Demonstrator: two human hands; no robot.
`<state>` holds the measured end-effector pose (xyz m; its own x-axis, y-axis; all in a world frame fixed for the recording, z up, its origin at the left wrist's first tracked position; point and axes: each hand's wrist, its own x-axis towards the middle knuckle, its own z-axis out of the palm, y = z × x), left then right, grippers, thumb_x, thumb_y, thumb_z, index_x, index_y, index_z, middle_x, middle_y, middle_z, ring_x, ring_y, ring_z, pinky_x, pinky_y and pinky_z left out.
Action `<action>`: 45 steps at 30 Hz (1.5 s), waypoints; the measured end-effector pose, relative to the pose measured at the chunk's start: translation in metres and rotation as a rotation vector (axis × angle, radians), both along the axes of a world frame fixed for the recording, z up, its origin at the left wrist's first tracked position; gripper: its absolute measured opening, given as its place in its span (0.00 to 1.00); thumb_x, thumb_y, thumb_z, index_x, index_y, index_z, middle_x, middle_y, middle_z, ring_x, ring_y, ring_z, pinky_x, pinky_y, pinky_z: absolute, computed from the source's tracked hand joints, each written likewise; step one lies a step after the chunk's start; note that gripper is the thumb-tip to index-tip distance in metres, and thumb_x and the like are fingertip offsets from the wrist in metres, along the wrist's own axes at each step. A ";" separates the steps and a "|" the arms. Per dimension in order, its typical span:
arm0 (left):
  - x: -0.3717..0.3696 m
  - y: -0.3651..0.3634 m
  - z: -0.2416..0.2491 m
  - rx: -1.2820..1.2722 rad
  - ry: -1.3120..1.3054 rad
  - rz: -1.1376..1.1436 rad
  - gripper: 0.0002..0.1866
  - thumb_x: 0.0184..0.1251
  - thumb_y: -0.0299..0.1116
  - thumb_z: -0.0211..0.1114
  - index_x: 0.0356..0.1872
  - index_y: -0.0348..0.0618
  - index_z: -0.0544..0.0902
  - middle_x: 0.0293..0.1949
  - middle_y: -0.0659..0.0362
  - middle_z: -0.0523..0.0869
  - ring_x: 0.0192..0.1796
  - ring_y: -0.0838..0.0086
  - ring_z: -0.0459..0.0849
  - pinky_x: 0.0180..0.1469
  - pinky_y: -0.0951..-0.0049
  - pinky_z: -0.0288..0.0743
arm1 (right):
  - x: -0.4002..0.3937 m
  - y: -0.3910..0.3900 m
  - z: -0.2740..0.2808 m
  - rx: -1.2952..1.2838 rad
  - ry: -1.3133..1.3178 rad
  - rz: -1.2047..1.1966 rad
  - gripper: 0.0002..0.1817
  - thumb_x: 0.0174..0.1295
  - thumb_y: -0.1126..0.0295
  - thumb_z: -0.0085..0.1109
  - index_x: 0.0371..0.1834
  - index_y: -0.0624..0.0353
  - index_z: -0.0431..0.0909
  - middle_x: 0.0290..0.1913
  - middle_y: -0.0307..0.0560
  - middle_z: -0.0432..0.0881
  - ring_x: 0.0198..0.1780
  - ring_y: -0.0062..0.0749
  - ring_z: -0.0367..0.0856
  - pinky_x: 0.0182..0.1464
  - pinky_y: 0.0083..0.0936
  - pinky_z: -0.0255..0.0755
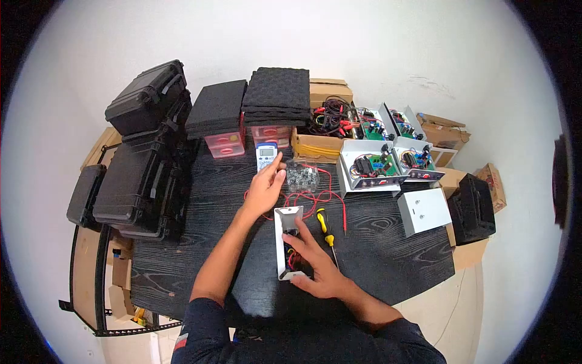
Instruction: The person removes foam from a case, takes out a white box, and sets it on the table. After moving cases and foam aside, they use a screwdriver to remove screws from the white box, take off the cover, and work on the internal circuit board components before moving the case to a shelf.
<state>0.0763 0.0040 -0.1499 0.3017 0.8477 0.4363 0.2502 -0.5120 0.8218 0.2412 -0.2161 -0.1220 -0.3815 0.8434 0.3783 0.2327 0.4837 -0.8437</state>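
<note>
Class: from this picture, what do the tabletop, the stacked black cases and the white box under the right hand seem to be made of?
Tabletop: wood or wood-look laminate, black, with visible grain lines.
Cases: probably moulded hard plastic, matt, ribbed, with latches.
White box under the right hand: likely painted sheet metal, thin folded walls; it could be plastic.

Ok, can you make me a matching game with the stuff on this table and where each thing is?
Things:
1. blue-and-white multimeter
2. yellow-handled screwdriver
3. open white metal box
4. black hard plastic cases

Places:
A. under the right hand
B. stacked at the table's left edge
C. by the left hand fingers
D. right of the white box

Pairs: 1-C, 2-D, 3-A, 4-B
</note>
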 end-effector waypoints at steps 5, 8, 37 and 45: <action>-0.032 -0.046 0.014 -0.318 -0.214 -0.435 0.28 0.88 0.49 0.55 0.66 0.31 0.82 0.56 0.52 0.91 0.54 0.71 0.86 0.63 0.66 0.78 | 0.009 0.000 -0.010 0.031 -0.049 0.033 0.53 0.57 0.58 0.82 0.86 0.53 0.62 0.89 0.68 0.42 0.87 0.61 0.55 0.83 0.51 0.56; -0.046 -0.069 0.018 -0.347 -0.190 -0.449 0.26 0.86 0.48 0.58 0.62 0.32 0.85 0.54 0.53 0.91 0.58 0.72 0.87 0.64 0.67 0.78 | 0.024 0.007 -0.027 0.178 -0.125 -0.064 0.64 0.46 0.50 0.89 0.86 0.54 0.60 0.89 0.71 0.40 0.89 0.67 0.42 0.85 0.56 0.49; -0.117 -0.090 -0.078 0.022 0.065 -0.027 0.11 0.70 0.28 0.73 0.49 0.33 0.89 0.43 0.46 0.94 0.44 0.63 0.94 0.48 0.67 0.85 | -0.026 0.034 -0.028 0.140 -0.665 -0.109 0.54 0.34 0.39 0.83 0.66 0.58 0.80 0.76 0.73 0.60 0.79 0.73 0.55 0.79 0.77 0.44; -0.122 -0.084 -0.093 0.096 0.112 -0.045 0.08 0.70 0.28 0.70 0.44 0.34 0.90 0.41 0.49 0.95 0.46 0.56 0.95 0.69 0.48 0.79 | -0.032 0.037 -0.043 0.226 -0.697 -0.135 0.52 0.41 0.35 0.79 0.64 0.64 0.82 0.75 0.70 0.63 0.79 0.69 0.58 0.78 0.79 0.43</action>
